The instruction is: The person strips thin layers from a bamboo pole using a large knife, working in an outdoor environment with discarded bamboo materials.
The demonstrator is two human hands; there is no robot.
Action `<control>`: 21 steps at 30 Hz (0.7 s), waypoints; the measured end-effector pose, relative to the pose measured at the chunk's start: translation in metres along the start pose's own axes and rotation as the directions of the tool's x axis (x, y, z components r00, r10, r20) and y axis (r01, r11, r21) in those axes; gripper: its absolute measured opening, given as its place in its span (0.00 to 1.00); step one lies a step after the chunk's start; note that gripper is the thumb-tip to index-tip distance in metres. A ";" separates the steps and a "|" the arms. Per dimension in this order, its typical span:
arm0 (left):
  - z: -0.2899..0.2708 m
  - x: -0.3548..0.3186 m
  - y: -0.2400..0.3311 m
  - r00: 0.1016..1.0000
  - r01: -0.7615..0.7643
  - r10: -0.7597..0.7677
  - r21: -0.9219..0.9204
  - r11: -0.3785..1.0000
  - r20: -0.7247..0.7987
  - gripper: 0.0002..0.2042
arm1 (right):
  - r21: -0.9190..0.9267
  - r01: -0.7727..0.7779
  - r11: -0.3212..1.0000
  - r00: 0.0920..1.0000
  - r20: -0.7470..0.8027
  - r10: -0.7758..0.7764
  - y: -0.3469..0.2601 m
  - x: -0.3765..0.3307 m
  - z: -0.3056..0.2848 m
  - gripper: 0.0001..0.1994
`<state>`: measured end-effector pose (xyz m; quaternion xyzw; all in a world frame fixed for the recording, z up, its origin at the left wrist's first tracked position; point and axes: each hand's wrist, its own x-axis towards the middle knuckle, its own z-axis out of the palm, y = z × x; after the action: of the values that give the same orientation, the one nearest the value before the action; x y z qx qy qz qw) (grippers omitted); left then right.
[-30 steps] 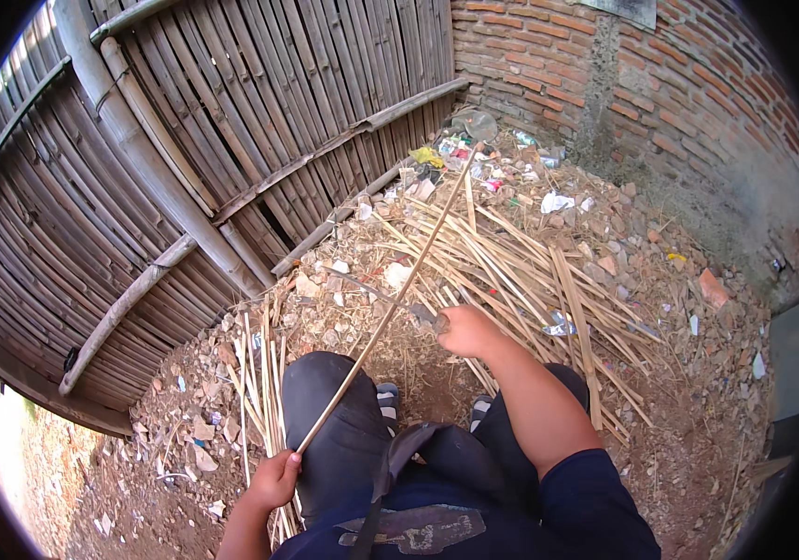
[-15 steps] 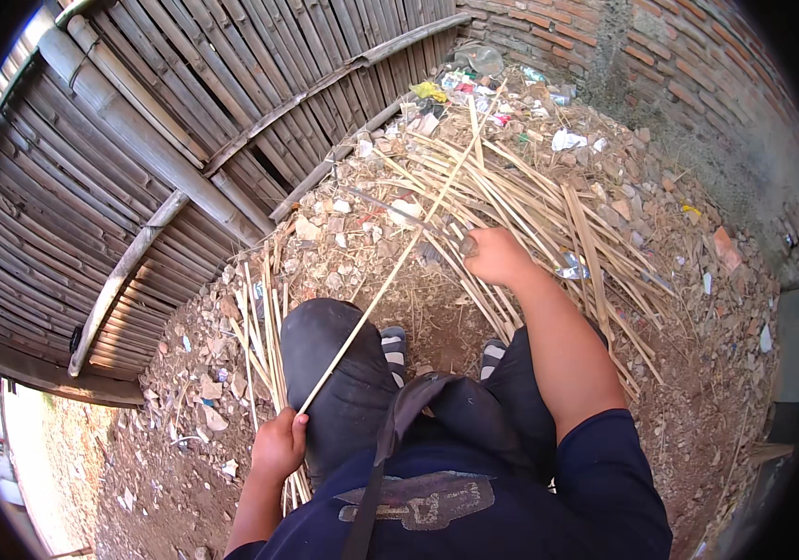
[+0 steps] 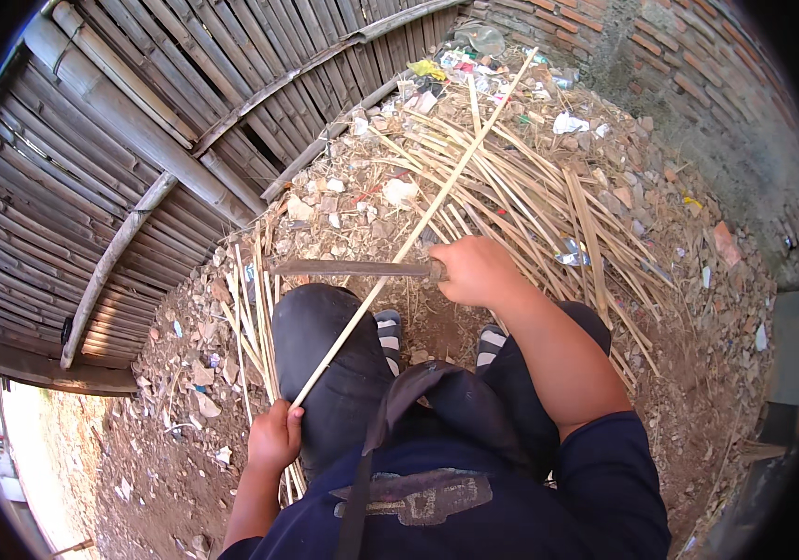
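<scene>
My left hand (image 3: 273, 437) is closed around the lower end of a long, pale bamboo strip (image 3: 451, 184). The strip slants up and away to the right, passing above my left knee. In my right hand (image 3: 476, 271) is the handle of a machete (image 3: 353, 268), its long dark blade pointing left. The blade crosses the strip above the knee; whether the two touch, I cannot tell. Past my right hand lies a loose pile of similar bamboo strips (image 3: 548, 215). A smaller bundle of strips (image 3: 261, 322) lies beside my left leg.
A bamboo-slat wall (image 3: 73, 205) rises on the left, with a pole brace (image 3: 115, 266). At the back right stands a brick wall (image 3: 670, 56). Stony ground with scattered litter (image 3: 474, 61) surrounds me. My sandalled feet (image 3: 390, 338) are between the strips.
My right hand has come slightly nearer and left, and the machete has swung down from an upward slant to nearly level across the strip. The strip's far end has shifted right.
</scene>
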<state>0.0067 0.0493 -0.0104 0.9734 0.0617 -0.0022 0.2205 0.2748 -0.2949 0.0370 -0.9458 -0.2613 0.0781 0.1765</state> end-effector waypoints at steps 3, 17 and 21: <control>0.009 0.012 0.005 1.000 -0.002 0.002 -0.090 0.996 -0.005 0.16 | 0.212 -0.265 0.941 0.959 0.159 0.235 0.063 0.026 0.012 0.21; 0.000 0.016 0.003 0.995 0.025 -0.010 -0.162 0.986 0.095 0.17 | 0.394 -0.221 0.892 0.942 -0.150 0.300 0.078 0.024 0.025 0.17; -0.015 0.013 0.008 0.998 0.021 -0.015 -0.104 0.994 0.065 0.18 | 0.618 -0.270 0.739 0.875 -0.163 0.456 0.113 0.043 0.026 0.16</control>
<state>0.0207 0.0501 0.0063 0.9594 0.0635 -0.0321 0.2729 0.3576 -0.3553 -0.0321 -0.8798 -0.0028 0.0406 0.4735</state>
